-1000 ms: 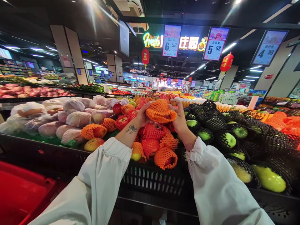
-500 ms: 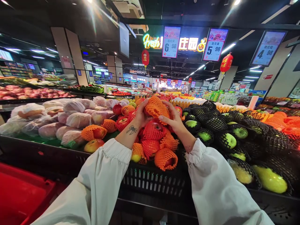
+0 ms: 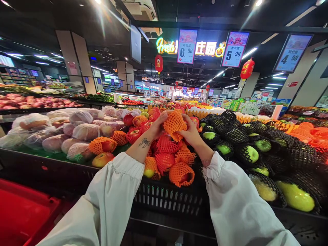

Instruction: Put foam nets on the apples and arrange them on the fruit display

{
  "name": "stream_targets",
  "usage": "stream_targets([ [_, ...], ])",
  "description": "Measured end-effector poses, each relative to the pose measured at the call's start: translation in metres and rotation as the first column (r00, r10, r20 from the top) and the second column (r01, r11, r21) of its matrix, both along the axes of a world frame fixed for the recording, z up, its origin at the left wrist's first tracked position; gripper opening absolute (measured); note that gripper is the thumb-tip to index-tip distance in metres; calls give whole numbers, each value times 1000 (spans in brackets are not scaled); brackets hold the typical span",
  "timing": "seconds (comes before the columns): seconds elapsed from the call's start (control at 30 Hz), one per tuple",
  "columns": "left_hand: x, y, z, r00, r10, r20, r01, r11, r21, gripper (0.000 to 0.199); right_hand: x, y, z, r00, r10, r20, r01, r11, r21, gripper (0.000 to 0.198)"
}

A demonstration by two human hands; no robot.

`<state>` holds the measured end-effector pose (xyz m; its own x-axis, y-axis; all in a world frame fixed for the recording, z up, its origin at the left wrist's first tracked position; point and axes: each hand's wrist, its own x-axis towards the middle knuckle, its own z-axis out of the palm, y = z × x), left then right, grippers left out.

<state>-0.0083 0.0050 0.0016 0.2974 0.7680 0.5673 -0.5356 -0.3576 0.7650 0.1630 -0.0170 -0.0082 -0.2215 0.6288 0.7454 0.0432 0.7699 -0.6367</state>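
Observation:
Between my two hands is an orange foam fruit net [image 3: 174,123], held up over a pile of red apples [image 3: 167,142]. My left hand [image 3: 159,125] is closed on its left side, and my right hand [image 3: 191,130] grips it on the right. The mesh looks rounded and bulging, but whatever fruit is inside does not show. Below, several apples sit in red and orange nets, among them a netted apple [image 3: 181,174] at the front edge of the pile.
Bagged pinkish fruit [image 3: 85,131] lies to the left, near a loose apple [image 3: 102,159]. Green apples in black nets [image 3: 251,153] fill the right side. A black slatted crate front [image 3: 167,200] edges the display. Something red [image 3: 25,212] stands at lower left. Price signs [image 3: 187,46] hang overhead.
The orange net has turned in my hands, from slanting to more upright, and shifted slightly right and down. My fingers have changed their hold on it.

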Motion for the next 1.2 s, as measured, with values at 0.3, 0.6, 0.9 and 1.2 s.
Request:
stream_targets([
  [0.3, -1, -1, 1, 993, -26, -114, 29, 999, 23, 68, 1, -7, 0, 997, -78, 20, 76, 994, 77, 77],
  [0.6, -1, -3, 6, 991, 71, -111, -63, 995, 73, 54, 9, 1, -3, 900, -408, -154, 420, 906, 56, 66],
  [0.9, 0, -9, 12, 997, 78, -25, -77, 996, 42, 41, 7, 7, -5, 863, -422, -276, 435, 900, -17, 67],
  [1.2, -4, -10, 12, 997, 18, 76, -18, 1000, 0, 45, 8, 6, -5, 891, -417, -179, 435, 897, 76, 72],
])
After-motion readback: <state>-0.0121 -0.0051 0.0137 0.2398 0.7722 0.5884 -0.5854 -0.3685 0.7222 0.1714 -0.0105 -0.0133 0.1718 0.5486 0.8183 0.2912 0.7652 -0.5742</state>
